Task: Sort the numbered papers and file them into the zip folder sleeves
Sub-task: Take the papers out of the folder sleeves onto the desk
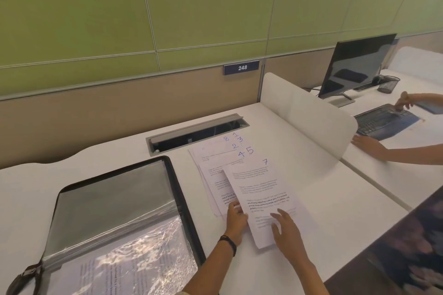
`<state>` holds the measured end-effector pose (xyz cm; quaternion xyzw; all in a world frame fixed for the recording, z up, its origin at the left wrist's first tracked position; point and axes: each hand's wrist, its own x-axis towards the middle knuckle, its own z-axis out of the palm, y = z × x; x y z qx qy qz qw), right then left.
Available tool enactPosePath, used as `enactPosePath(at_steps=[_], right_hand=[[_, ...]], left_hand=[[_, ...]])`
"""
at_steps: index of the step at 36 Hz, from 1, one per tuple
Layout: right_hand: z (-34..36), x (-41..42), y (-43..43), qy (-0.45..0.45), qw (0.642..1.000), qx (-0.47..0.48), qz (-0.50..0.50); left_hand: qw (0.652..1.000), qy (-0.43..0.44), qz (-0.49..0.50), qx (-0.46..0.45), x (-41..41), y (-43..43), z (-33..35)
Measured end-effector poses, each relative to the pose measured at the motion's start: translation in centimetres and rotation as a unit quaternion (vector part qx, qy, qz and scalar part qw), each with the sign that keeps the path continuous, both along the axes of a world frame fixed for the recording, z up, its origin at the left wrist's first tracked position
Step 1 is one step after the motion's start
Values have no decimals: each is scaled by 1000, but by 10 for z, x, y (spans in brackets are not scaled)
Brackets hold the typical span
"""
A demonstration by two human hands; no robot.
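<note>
A fanned stack of white printed papers [217, 163] lies on the white desk, with blue handwritten numbers 8, 1, 3, 2, 4 and 5 showing at their far corners. The sheet marked 7 [260, 189] lies on top, skewed to the right. My left hand [236, 219] pinches the near left edge of that sheet. My right hand [286, 230] rests flat on its near end with fingers spread. The open zip folder [175, 189] with clear plastic sleeves lies to the left; a printed page shows inside its near sleeve.
A grey cable hatch [196, 133] stands open behind the papers. A white divider [306, 112] bounds the desk on the right; beyond it a person's hands work at a keyboard [383, 121] below a monitor [354, 64]. A dark surface [395, 254] fills the near right corner.
</note>
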<state>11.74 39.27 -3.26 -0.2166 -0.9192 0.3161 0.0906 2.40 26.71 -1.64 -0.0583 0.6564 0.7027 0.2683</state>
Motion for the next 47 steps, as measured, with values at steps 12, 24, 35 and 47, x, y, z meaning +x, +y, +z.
enactPosePath(at_steps=[12,24,35,47], right_hand=[[-7,-2,-5,-3,1000,-2,16],[35,-35,-84,-81,950,-228,197],[30,-39,-149,-123,917,-272,264],[39,-58,-175,-109,930,-183,299]], left_hand=[[984,122,-87,-96,-3,-23,12],[901,332,-19,-279,-40,-148,4],[834,352,6,-424,-25,-233,-21],[853,331,-16,-403,-11,-277,-41]])
